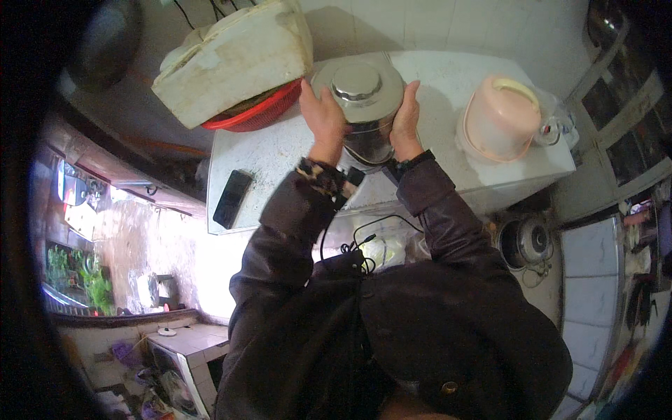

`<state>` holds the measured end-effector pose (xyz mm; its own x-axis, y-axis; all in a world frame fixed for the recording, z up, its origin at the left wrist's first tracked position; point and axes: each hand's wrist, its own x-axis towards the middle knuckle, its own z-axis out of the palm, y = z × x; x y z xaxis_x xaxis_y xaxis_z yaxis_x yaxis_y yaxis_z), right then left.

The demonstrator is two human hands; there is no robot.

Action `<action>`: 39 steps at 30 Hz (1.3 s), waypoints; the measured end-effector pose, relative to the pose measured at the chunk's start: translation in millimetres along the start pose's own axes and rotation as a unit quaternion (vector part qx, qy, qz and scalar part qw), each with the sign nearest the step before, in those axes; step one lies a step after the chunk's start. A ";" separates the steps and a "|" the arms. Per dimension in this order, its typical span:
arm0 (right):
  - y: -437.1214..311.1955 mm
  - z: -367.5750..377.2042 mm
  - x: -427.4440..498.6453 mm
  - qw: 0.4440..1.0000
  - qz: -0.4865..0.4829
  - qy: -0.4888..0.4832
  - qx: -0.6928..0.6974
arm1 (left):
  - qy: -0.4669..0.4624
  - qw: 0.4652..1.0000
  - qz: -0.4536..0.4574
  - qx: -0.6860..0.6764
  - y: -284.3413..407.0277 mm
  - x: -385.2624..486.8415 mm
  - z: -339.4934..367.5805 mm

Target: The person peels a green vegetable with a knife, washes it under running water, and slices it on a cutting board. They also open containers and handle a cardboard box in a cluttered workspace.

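Between my hands is a round stainless steel canister (370,139) with a wide lid (386,73) and a raised cap in the lid's middle. My left hand (324,118) presses against its left side, the thumb and fingers pointing away from me. On the opposite side, my right hand (407,121) is held flat against the wall. The lid sits on the canister, and whatever is inside is hidden. Whether the base rests on the white tabletop (281,152) or is lifted cannot be told.
A black phone (232,198) lies near the table's left corner. Behind it a foam box (236,68) rests over a red plastic basket (262,111). At right stands an upside-down pink bucket (499,118) beside a clear plastic item (556,126). Black cables (362,239) hang below the front edge.
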<state>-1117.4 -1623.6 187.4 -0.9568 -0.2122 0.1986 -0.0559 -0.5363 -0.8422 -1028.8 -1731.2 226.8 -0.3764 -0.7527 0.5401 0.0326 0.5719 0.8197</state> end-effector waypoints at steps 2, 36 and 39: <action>-2.4 -2.2 3.1 1.000 0.000 -0.025 -0.019 | -0.001 0.998 0.025 0.057 8.8 -17.8 -0.7; 45.7 -137.1 56.0 0.543 -0.263 -0.308 -0.736 | -0.180 0.915 0.340 0.120 2.7 -86.6 -102.8; 39.9 -133.5 49.9 0.548 -0.235 -0.339 -0.728 | -0.159 0.914 0.354 0.114 -4.6 -91.4 -114.4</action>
<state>-1205.5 -1546.6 96.8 -0.4402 -0.8497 0.2901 -0.8913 0.4526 -0.0268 -888.7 -1702.4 195.5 -0.5874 -0.0549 0.8074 0.1916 0.9599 0.2046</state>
